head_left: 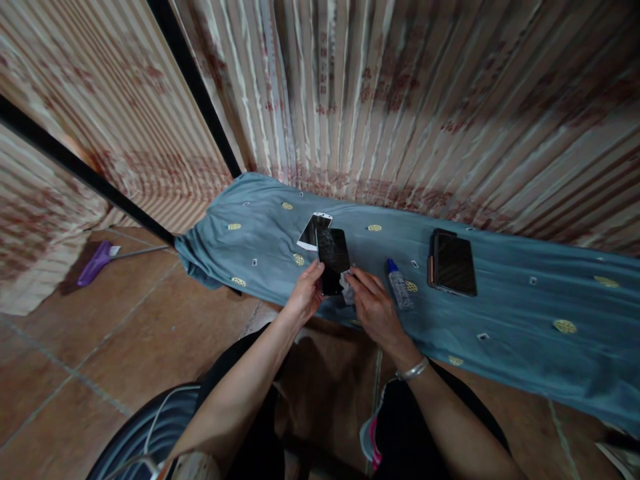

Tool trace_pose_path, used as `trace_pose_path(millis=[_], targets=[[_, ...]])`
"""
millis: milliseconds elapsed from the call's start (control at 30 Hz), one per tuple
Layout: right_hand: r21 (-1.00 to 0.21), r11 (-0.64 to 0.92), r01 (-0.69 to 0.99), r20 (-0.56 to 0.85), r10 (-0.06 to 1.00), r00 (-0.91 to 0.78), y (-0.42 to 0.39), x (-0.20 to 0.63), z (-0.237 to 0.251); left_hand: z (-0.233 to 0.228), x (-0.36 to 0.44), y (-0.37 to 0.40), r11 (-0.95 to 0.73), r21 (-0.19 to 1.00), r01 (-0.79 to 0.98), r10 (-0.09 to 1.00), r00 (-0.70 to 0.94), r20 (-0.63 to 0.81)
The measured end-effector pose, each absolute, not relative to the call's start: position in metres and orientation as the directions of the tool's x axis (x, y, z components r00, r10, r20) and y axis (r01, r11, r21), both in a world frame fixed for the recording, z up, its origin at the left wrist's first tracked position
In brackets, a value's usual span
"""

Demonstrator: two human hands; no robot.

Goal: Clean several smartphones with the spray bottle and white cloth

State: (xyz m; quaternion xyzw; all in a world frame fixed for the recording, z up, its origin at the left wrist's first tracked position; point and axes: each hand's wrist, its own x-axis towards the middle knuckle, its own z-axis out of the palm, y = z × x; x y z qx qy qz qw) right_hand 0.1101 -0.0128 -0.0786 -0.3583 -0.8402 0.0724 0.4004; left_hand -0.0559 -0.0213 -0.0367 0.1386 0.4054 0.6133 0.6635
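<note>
A black phone (pixel 332 259) with a cracked-looking screen lies on the blue cloth (pixel 525 313) that covers a table. My left hand (pixel 305 293) grips the phone's near left edge. My right hand (pixel 373 303) presses a small white wipe (pixel 347 281) against the phone's near right corner; a silver bangle sits on that wrist. A white-framed phone (pixel 311 231) lies just beyond the black one, partly under it.
A small clear bottle with a blue cap (pixel 399 284) lies right of my right hand. Farther right lie stacked dark phones (pixel 453 263). Striped curtains hang behind the table. A purple broom head (pixel 95 261) rests on the tiled floor at left.
</note>
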Motion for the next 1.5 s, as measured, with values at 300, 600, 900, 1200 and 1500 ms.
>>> trace_pose_path(millis=[300,600,900,1200,1500], targets=[[-0.383,0.659,0.647,0.627,0.700,-0.342,0.002,0.123,-0.081,-0.038,-0.044,-0.032,0.318,0.669,-0.672,0.920,0.048,-0.389],[-0.354,0.585,0.730,0.625,0.729,-0.281,0.025,0.136,-0.090,-0.052,-0.030,-0.037,0.356,0.680,-0.641,0.917,0.100,-0.387],[-0.333,0.561,0.758,0.651,0.718,-0.247,0.027,0.135,-0.087,-0.054,-0.021,-0.042,0.382,0.678,-0.628,0.913,0.144,-0.381],[-0.335,0.607,0.720,0.636,0.710,-0.303,0.026,0.131,-0.085,-0.060,-0.017,-0.048,0.437,0.685,-0.583,0.894,0.194,-0.405],[-0.322,0.630,0.707,0.605,0.711,-0.358,0.018,0.126,-0.078,-0.066,-0.016,-0.048,0.414,0.736,-0.536,0.909,0.201,-0.365]])
